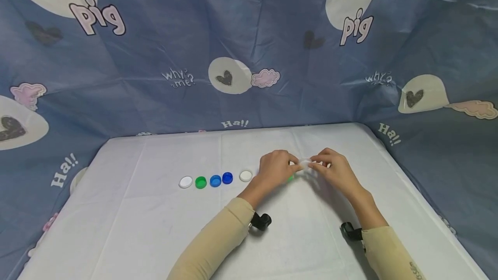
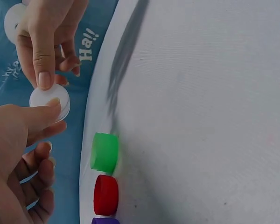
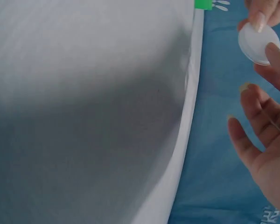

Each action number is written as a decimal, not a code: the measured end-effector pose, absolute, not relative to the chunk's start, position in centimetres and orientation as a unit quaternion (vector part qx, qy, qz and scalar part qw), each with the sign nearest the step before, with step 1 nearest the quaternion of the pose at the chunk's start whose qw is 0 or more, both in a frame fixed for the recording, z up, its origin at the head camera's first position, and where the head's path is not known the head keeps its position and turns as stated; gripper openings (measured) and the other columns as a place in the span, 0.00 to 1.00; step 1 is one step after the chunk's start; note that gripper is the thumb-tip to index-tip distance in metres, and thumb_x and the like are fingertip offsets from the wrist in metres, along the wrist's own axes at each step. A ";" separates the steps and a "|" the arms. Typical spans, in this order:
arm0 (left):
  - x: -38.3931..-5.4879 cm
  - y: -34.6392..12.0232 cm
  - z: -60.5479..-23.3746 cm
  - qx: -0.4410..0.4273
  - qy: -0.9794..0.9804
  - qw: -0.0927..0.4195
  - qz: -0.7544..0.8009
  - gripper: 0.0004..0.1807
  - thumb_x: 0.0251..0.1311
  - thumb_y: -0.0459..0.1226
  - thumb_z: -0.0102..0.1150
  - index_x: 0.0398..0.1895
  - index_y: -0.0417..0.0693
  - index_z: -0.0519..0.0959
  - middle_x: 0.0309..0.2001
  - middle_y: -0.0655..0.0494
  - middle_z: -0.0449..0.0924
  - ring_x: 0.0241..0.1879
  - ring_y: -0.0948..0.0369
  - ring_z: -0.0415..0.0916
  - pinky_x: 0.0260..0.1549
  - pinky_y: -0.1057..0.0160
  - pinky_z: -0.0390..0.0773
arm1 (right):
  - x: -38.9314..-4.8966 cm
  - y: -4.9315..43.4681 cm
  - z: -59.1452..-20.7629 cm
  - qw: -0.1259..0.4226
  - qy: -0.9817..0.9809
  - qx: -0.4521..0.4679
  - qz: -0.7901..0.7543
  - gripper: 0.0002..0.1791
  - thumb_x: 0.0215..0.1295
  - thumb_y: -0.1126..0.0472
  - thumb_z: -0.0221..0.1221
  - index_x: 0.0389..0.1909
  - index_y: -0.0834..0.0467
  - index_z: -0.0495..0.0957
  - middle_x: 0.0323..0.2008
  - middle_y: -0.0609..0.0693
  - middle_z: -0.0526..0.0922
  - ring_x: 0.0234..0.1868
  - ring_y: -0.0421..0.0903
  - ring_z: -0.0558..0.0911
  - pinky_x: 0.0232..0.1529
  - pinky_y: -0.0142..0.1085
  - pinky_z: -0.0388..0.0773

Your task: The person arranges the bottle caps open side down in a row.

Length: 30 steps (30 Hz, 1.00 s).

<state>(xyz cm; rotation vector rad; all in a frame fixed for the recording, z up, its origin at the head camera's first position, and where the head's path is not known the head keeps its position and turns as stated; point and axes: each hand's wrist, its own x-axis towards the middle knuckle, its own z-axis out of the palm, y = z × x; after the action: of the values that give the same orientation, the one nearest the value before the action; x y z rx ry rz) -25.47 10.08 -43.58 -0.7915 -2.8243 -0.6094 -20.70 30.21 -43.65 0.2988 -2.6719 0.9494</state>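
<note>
A white round cap is held up above the far right part of the table, between the two hands. My left hand pinches one edge of it, with the thumb on its flat face in the left wrist view. From the opposite side my right hand pinches it too, the other fingers loosely bent. In the right wrist view the same cap shows as a pale disc. Close under the left hand stands a green cap, beside a red cap and part of a purple one.
Left of the hands runs a row of caps: white, green, light blue, dark blue and another white cap. A white cloth covers the table. Behind it hangs a blue printed curtain.
</note>
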 end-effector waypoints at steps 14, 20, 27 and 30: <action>-25.3 9.9 -43.1 -0.279 -0.940 0.077 -0.179 0.13 0.53 0.61 0.67 0.37 0.73 0.88 0.36 0.71 0.86 0.26 0.70 0.74 0.26 0.66 0.68 | -21.1 30.3 -42.7 0.076 -0.913 0.063 0.396 0.12 0.65 0.53 0.65 0.36 0.58 0.88 0.39 0.51 0.81 0.35 0.44 0.76 0.35 0.33 0.75; -25.0 10.0 -43.2 -0.311 -0.930 0.135 -0.141 0.17 0.48 0.62 0.69 0.39 0.71 0.88 0.31 0.70 0.82 0.26 0.68 0.77 0.29 0.66 0.66 | -21.4 31.1 -42.7 0.011 -0.888 0.037 0.458 0.15 0.67 0.53 0.63 0.36 0.63 0.86 0.44 0.57 0.80 0.36 0.45 0.79 0.40 0.34 0.74; -25.0 10.2 -43.4 -0.321 -0.925 0.155 -0.127 0.26 0.51 0.61 0.68 0.56 0.75 0.82 0.31 0.70 0.81 0.25 0.68 0.75 0.29 0.65 0.66 | -21.4 31.3 -42.6 -0.010 -0.887 0.032 0.460 0.14 0.68 0.58 0.61 0.35 0.67 0.85 0.44 0.58 0.81 0.37 0.42 0.78 0.43 0.34 0.72; -24.9 10.1 -43.4 -0.326 -0.924 0.148 -0.130 0.27 0.53 0.60 0.68 0.58 0.77 0.79 0.29 0.69 0.77 0.23 0.69 0.70 0.29 0.66 0.65 | -21.4 31.3 -42.7 -0.008 -0.888 0.032 0.459 0.17 0.68 0.55 0.61 0.32 0.68 0.84 0.44 0.57 0.81 0.40 0.43 0.77 0.46 0.36 0.72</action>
<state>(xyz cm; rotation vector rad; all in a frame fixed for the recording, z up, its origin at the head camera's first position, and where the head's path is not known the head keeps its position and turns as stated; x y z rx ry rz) -24.85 10.13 -43.37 -0.9385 -2.6581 -0.3732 -21.43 31.27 -42.68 0.1005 -2.8029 1.4510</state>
